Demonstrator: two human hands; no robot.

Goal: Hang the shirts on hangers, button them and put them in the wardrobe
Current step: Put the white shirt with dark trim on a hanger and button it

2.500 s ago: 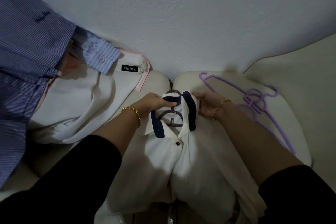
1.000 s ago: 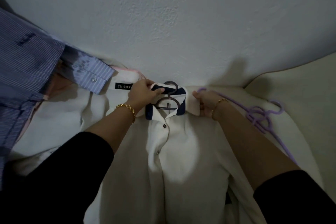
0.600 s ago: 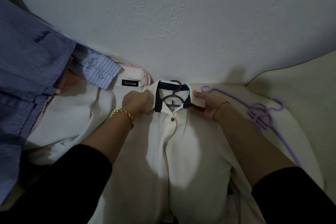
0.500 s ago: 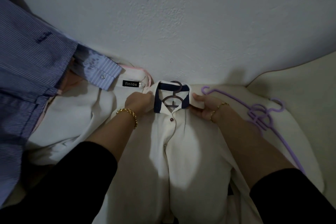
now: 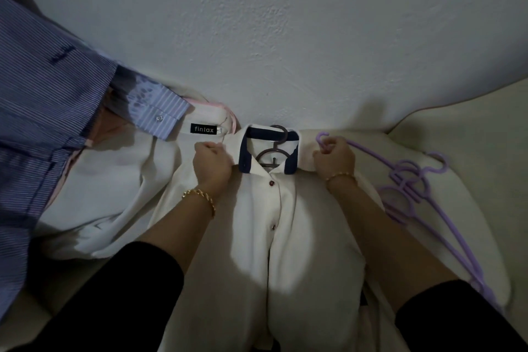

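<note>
A cream shirt (image 5: pixel 288 240) with a navy-lined collar lies front up on a pale cushion, buttoned down its placket with small dark buttons. A dark hanger (image 5: pixel 271 156) sits inside its neck, the hook poking out past the collar. My left hand (image 5: pixel 211 164) grips the left side of the collar. My right hand (image 5: pixel 334 157) grips the right side of the collar at the shoulder. Both collar wings are spread flat.
Purple hangers (image 5: pixel 411 180) lie on the cushion to the right, one hook touching my right hand. A second white shirt (image 5: pixel 120 188) with a black label lies to the left, under a blue striped shirt (image 5: pixel 43 128). A rough white wall (image 5: pixel 285 37) rises just behind.
The shirt has been drawn away from me and laid out flat. Both hands have slid outward along the collar, spreading it open around the hanger.
</note>
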